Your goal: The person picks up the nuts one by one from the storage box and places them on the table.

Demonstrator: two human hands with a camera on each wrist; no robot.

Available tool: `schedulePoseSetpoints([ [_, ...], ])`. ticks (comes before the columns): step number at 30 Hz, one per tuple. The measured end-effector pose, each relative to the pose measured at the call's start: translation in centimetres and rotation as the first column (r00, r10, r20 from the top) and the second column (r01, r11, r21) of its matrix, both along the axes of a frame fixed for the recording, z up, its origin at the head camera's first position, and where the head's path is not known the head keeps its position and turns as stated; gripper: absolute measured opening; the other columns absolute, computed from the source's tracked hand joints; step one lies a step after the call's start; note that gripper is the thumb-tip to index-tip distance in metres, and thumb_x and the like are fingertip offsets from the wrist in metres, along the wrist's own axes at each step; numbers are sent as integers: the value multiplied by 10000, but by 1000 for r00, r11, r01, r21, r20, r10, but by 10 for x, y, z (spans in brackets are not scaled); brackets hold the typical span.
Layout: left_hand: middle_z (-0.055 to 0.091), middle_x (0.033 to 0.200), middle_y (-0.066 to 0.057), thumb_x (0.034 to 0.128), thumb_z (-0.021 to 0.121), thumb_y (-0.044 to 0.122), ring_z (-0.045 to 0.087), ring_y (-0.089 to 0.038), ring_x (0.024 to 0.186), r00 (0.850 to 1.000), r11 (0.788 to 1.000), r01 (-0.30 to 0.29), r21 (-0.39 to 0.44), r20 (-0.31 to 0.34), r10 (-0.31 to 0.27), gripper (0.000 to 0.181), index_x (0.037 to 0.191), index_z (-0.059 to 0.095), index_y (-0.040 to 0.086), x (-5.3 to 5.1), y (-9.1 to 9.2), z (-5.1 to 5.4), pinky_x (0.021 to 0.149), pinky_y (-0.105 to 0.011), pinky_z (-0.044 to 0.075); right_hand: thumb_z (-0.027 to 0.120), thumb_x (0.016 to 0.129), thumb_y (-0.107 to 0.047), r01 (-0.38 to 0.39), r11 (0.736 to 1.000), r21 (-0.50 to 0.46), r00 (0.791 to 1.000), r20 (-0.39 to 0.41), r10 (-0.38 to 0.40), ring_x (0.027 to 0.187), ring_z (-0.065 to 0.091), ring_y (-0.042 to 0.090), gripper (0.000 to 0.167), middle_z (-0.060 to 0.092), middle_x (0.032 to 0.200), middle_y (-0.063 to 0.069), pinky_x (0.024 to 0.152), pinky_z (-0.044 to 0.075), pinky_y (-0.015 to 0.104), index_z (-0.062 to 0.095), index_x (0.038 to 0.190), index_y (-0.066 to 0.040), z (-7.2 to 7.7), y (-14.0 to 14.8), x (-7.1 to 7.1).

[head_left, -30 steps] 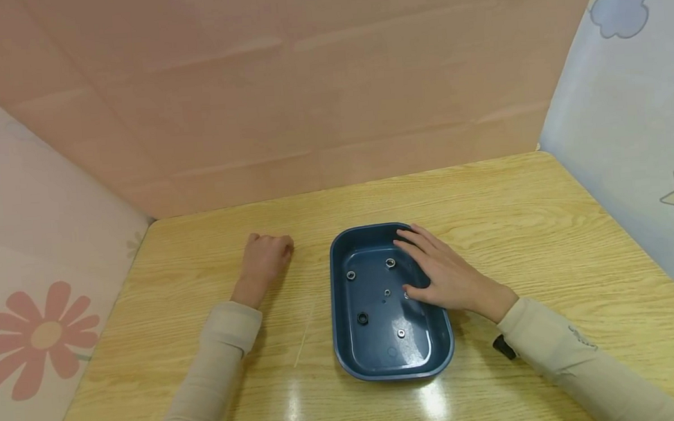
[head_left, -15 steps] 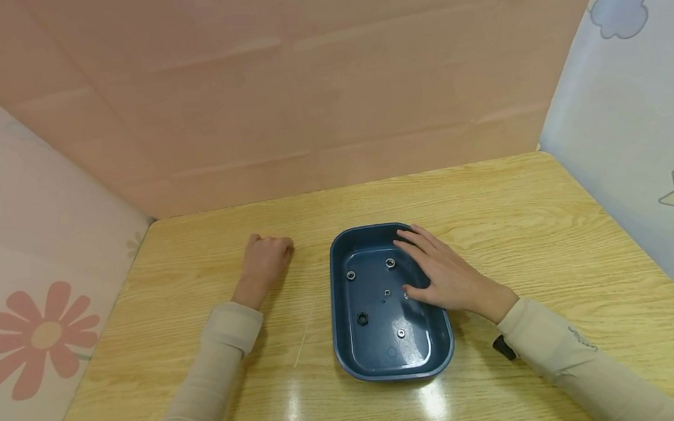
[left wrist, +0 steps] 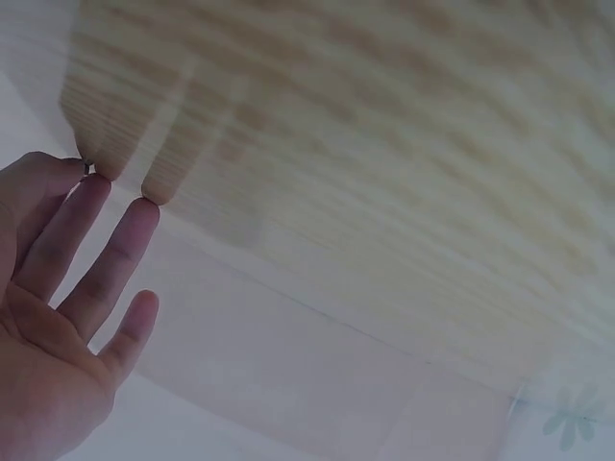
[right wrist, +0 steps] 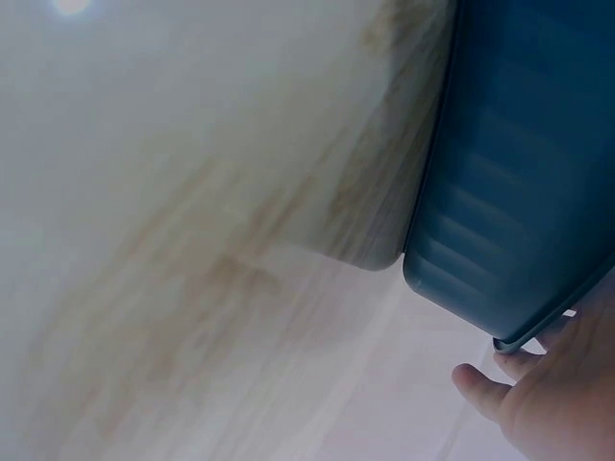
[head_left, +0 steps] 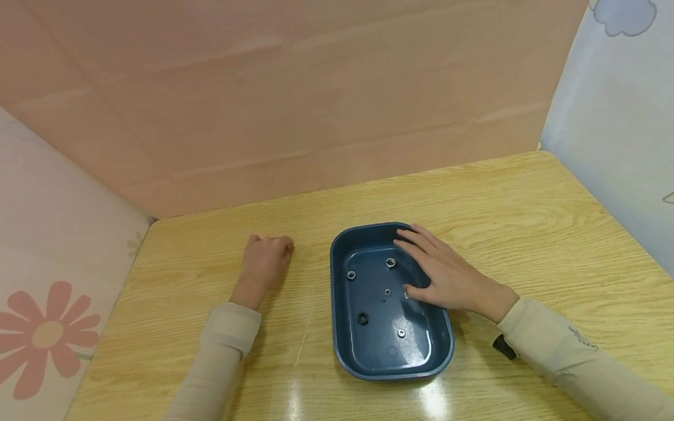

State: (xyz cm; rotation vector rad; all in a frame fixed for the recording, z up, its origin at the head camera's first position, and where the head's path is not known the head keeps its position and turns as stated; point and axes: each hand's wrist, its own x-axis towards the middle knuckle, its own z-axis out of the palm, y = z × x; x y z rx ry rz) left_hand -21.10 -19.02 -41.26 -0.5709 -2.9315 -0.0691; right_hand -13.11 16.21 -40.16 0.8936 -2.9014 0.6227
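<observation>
A blue plastic tray [head_left: 346,364] stands on the table, with several nuts lying apart on its floor. Among them are a larger silver nut [head_left: 390,262], a black nut [head_left: 363,318] and a small silver nut [head_left: 401,333]. My right hand [head_left: 454,277] lies across the tray's right rim, fingers spread and reaching inside; one silver nut [head_left: 407,296] is partly covered by the thumb. Left of the tray, my left hand [head_left: 266,263] rests low at the table. In the left wrist view, its thumb and forefinger pinch a tiny dark piece [left wrist: 86,167], mostly hidden.
The wood-grain table [head_left: 505,206] meets a pink sheet [head_left: 306,90] at the back. Patterned panels flank it on both sides. A thin pale line [head_left: 305,335] runs along the table between the left arm and the tray.
</observation>
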Motion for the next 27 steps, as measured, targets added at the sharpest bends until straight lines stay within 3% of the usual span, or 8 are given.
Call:
schedulePoseSetpoints([
  [9,768,994,-122,925,655,31,738,-262,822,999,998,-11,54,37,9,151,1042,750,40,1,-4,-1,790,-409,589,722,860,-327,-3,1000,-3,1000,4,3,1503,176,422,791,290,1607,171,1175,248,612,384,1499,-7,0,-1,0],
  [14,755,1042,-145,939,641,23,731,-313,932,996,996,-28,84,87,21,153,1055,741,21,2,-4,1,797,-397,596,721,862,-323,-2,1000,-4,1000,11,2,1508,167,417,791,284,1611,169,1178,239,613,380,1503,-11,0,-2,0],
  [27,738,1045,-153,941,632,1,710,-324,970,995,998,-20,66,96,14,176,1071,748,27,2,-6,0,887,-445,569,724,861,-317,-3,1000,-10,1000,10,3,1507,168,419,790,283,1613,166,1178,240,614,381,1502,-9,-1,-3,1],
])
